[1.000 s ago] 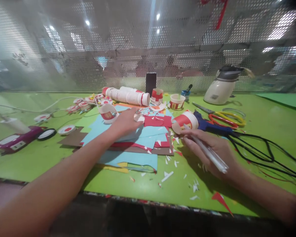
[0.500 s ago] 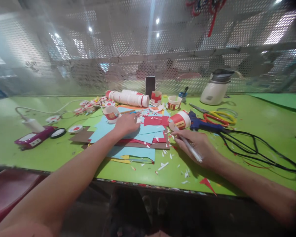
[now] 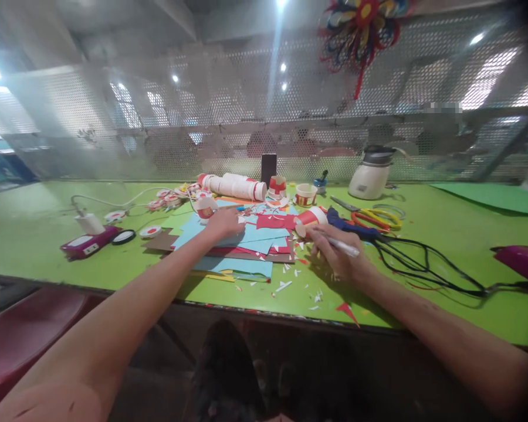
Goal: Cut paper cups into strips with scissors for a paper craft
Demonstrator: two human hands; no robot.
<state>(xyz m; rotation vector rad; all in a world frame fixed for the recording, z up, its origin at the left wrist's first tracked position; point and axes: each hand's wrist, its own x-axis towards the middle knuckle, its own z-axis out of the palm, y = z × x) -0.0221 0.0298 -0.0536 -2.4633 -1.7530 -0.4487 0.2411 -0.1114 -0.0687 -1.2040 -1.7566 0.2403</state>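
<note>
Currently we see our right hand (image 3: 341, 258) at centre frame, fingers curled around a white pen (image 3: 339, 245) that lies across them, its tip toward the tipped red-and-white paper cup (image 3: 308, 218) just beside the fingertips. Our left hand (image 3: 223, 223) rests flat, fingers loosely spread and gripping nothing, on the stack of blue and red paper sheets (image 3: 250, 240) left of centre. Paper scraps (image 3: 290, 281) dot the green worktop (image 3: 444, 234) below the stack.

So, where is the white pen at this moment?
In the head view the white pen is held in the right hand, right of the coloured paper pile and just in front of the tipped red paper cup.
</note>
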